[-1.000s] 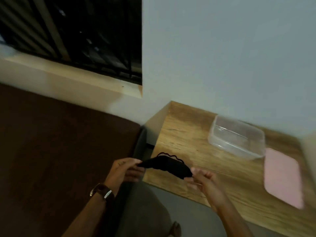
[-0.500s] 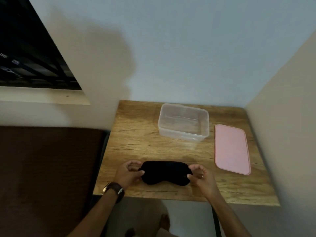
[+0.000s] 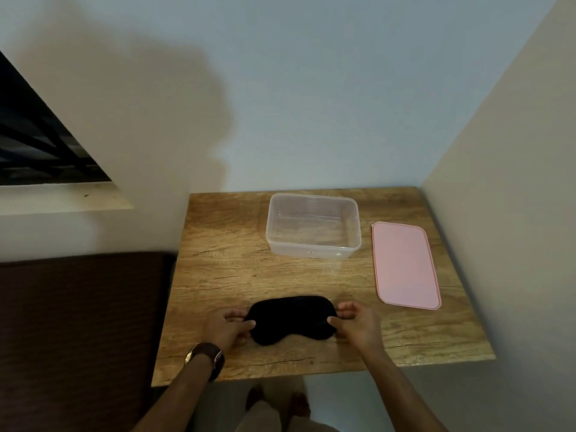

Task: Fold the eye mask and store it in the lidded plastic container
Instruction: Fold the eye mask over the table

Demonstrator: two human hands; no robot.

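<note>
A black eye mask (image 3: 293, 319) lies flat and unfolded on the wooden table (image 3: 224, 269), near its front edge. My left hand (image 3: 226, 330) pinches the mask's left end and my right hand (image 3: 358, 325) pinches its right end. Behind the mask stands a clear plastic container (image 3: 313, 226), open and with nothing inside. Its pink lid (image 3: 405, 265) lies flat on the table to the container's right, apart from it.
The table sits in a corner, with a wall behind and another wall (image 3: 505, 213) along its right side. A dark brown surface (image 3: 78, 332) adjoins the table's left edge. A window with bars (image 3: 37, 145) is at the upper left.
The mask was held up in the air between both hands; it has come down and now lies flat on the table, both hands still at its ends. The view swung right toward the table.
</note>
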